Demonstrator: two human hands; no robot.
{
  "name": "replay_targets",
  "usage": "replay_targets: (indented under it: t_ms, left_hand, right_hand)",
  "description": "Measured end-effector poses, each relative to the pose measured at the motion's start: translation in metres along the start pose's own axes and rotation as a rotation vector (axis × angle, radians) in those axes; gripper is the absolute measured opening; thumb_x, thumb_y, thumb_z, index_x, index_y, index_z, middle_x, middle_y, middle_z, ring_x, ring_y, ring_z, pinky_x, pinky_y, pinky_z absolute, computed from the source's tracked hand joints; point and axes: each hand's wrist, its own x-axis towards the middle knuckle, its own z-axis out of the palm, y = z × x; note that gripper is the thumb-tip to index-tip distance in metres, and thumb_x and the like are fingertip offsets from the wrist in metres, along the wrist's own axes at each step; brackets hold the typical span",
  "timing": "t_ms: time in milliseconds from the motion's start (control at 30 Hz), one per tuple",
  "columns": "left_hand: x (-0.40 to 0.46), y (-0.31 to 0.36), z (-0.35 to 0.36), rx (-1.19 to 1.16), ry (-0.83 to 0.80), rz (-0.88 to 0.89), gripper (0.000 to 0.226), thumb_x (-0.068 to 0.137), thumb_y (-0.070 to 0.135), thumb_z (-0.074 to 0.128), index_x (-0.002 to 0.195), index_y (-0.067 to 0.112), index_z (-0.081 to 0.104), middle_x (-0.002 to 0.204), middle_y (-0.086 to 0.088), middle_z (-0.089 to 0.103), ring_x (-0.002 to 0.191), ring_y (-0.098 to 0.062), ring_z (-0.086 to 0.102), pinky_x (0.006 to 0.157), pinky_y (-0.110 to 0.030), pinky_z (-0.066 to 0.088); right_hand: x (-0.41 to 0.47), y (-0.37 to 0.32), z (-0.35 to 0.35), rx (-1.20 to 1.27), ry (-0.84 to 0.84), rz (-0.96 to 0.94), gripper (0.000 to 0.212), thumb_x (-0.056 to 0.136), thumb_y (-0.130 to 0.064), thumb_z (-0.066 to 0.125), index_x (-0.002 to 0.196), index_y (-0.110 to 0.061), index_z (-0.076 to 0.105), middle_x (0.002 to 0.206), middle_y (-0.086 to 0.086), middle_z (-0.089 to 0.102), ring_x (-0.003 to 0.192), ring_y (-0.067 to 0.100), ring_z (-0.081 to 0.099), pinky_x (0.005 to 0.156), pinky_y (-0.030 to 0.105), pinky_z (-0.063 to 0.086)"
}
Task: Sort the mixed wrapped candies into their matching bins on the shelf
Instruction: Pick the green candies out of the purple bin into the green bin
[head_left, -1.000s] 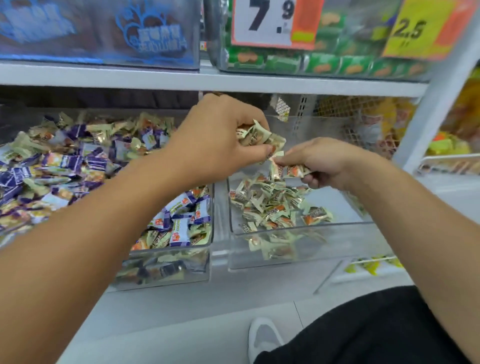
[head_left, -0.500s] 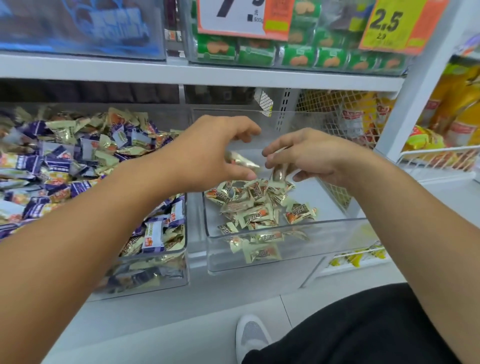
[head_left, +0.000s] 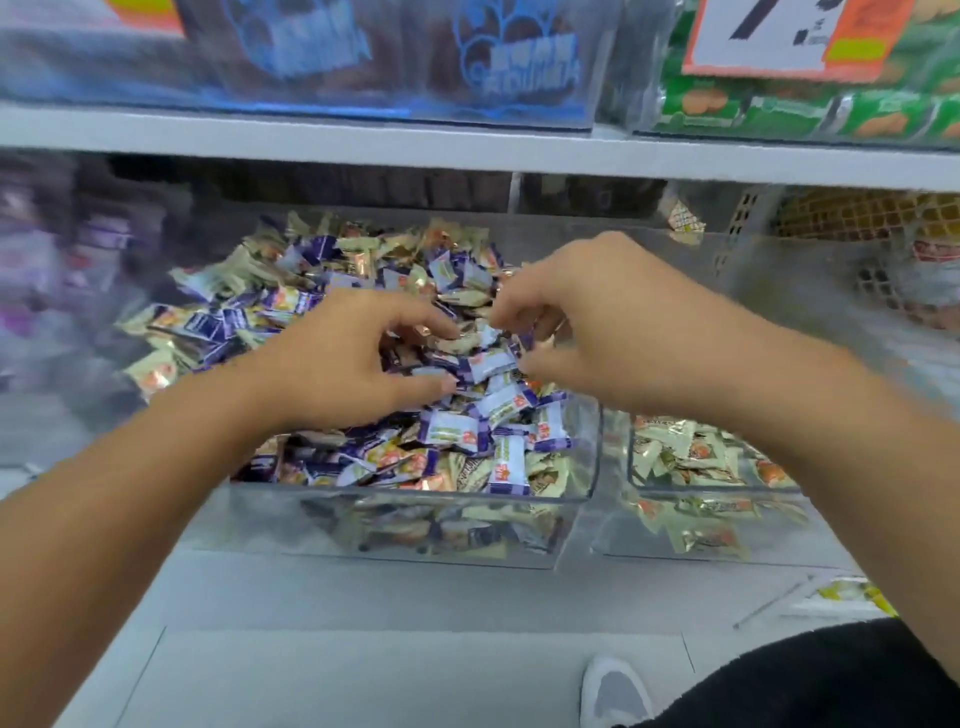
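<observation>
Far from sorted: mixed bin heaped with purple and cream candies, cream bin right of it part-filled; left hand and right hand curled above the mixed bin, pinch unclear

My 2 forearms reach forward side by side, my left hand and right hand palms down, fingers curled, fingertips nearly meeting between them.

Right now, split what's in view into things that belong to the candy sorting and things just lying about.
Belongs to the job:
- clear plastic bin of mixed purple and cream wrapped candies
- clear plastic bin of cream wrapped candies
- left hand, right hand, both reaching into the mix

Just lying about:
- green biscuit packs
- orange-and-white price sign
- grey shoe
</observation>
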Motion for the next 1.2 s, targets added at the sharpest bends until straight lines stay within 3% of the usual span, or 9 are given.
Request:
replay_targets:
  t_ms: [167,267,400,533,633,800,967,1100,1200]
  left_hand:
    - [-0.012,-0.006,-0.008,0.105,-0.048,0.055,0.053,0.076,0.043,0.080,0.125,0.039,0.061,0.115,0.022,0.061,0.091,0.005,0.056,0.081,-0.020,0.043]
    - [-0.013,-0.014,-0.011,0.137,-0.075,0.049,0.041,0.082,0.036,0.077,0.120,0.041,0.064,0.095,0.029,0.059,0.075,0.011,0.052,0.068,-0.008,0.034]
    - [-0.015,-0.026,-0.014,0.087,-0.054,0.039,0.020,0.082,0.035,0.076,0.102,0.034,0.073,0.088,0.016,0.069,0.069,0.006,0.057,0.062,-0.012,0.039]
    - [-0.013,-0.027,-0.010,0.003,0.069,-0.002,0.035,0.081,0.048,0.073,0.112,0.032,0.067,0.088,0.019,0.066,0.074,0.004,0.056,0.061,-0.008,0.037]
    - [-0.004,-0.023,-0.006,0.110,0.078,0.036,0.049,0.083,0.048,0.071,0.128,0.032,0.060,0.119,0.012,0.065,0.093,-0.007,0.051,0.078,-0.022,0.038]
    - [0.013,-0.016,0.003,0.192,0.007,0.026,0.033,0.091,0.041,0.065,0.124,0.036,0.062,0.113,0.006,0.068,0.111,-0.019,0.048,0.092,-0.040,0.046]
    - [0.017,-0.021,0.005,0.105,0.104,0.064,0.011,0.097,0.025,0.058,0.098,0.029,0.068,0.087,0.014,0.064,0.095,-0.017,0.054,0.083,-0.039,0.047]
    - [0.014,-0.012,0.007,0.065,-0.037,0.052,0.034,0.098,0.030,0.058,0.132,0.030,0.056,0.098,0.018,0.056,0.098,-0.008,0.041,0.084,-0.024,0.033]
    - [0.019,-0.012,0.004,0.138,-0.136,0.063,0.036,0.096,0.031,0.061,0.132,0.027,0.057,0.099,0.009,0.058,0.091,-0.010,0.043,0.080,-0.025,0.032]
  right_hand:
    - [0.036,-0.012,0.007,-0.369,-0.179,0.129,0.038,0.077,-0.009,0.075,0.112,-0.018,0.064,0.099,0.008,0.061,0.078,0.031,0.061,0.062,0.035,0.051]
    - [0.045,-0.013,0.014,-0.480,-0.314,0.185,0.051,0.073,-0.017,0.083,0.118,-0.017,0.061,0.102,0.009,0.060,0.078,0.031,0.061,0.061,0.033,0.049]
    - [0.054,0.000,0.021,-0.410,-0.240,0.117,0.035,0.081,-0.004,0.070,0.111,-0.019,0.063,0.101,0.007,0.056,0.085,0.030,0.058,0.065,0.033,0.044]
    - [0.055,0.009,0.009,-0.193,-0.259,0.097,0.032,0.079,-0.029,0.082,0.109,-0.027,0.068,0.085,-0.011,0.049,0.078,0.002,0.048,0.062,0.022,0.037]
    - [0.049,0.012,0.001,-0.065,-0.222,0.108,0.039,0.081,-0.033,0.081,0.117,-0.029,0.068,0.111,-0.006,0.062,0.105,0.014,0.059,0.086,0.033,0.050]
    - [0.045,0.011,-0.005,0.040,-0.251,0.112,0.041,0.090,-0.029,0.071,0.127,-0.041,0.060,0.138,-0.008,0.054,0.122,0.013,0.054,0.102,0.036,0.044]
    - [0.044,0.010,-0.008,0.127,-0.091,0.201,0.031,0.094,-0.012,0.050,0.115,-0.024,0.069,0.081,-0.020,0.056,0.067,-0.015,0.053,0.064,0.005,0.039]
    - [0.054,0.011,0.008,-0.082,-0.003,0.197,0.017,0.084,-0.015,0.060,0.091,-0.015,0.076,0.099,0.009,0.072,0.096,0.030,0.064,0.084,0.038,0.054]
    - [0.056,0.010,0.010,-0.234,-0.233,0.142,0.016,0.076,-0.026,0.080,0.089,-0.017,0.076,0.095,0.008,0.072,0.094,0.032,0.064,0.081,0.046,0.057]
